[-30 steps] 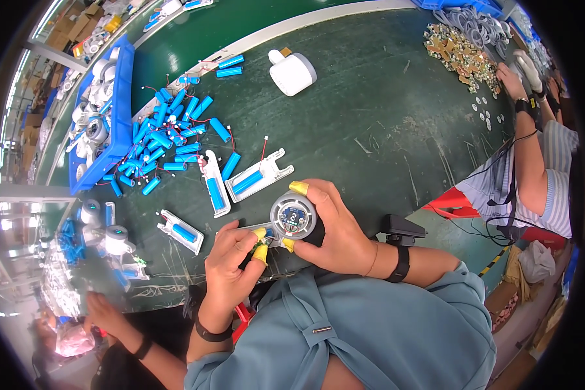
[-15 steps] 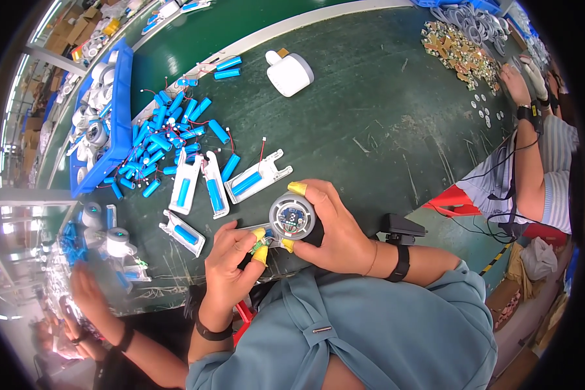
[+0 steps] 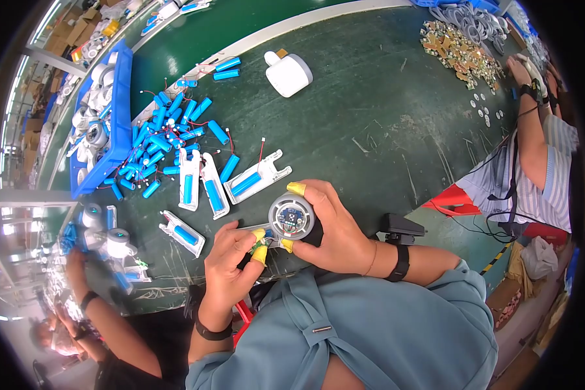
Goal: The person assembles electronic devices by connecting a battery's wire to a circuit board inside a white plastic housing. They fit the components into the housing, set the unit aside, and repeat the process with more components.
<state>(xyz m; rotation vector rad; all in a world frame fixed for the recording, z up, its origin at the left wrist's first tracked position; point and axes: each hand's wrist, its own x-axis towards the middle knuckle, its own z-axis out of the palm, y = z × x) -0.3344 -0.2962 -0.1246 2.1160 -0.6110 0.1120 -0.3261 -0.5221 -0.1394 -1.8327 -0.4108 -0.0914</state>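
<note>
Ahead, batts, shells; R grip round unit; L grip tight on green pc

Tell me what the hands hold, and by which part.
The right hand holds a round grey device by its rim; the left hand pinches a small green piece, exact spot unclear.

White bag — near striped tape

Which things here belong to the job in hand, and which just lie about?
Likely the job:
round grey device, in right hand
small green part, in left hand
loose blue cells
white shells

Apparently just lying about:
white plastic bag
grey rings
small boards
</note>
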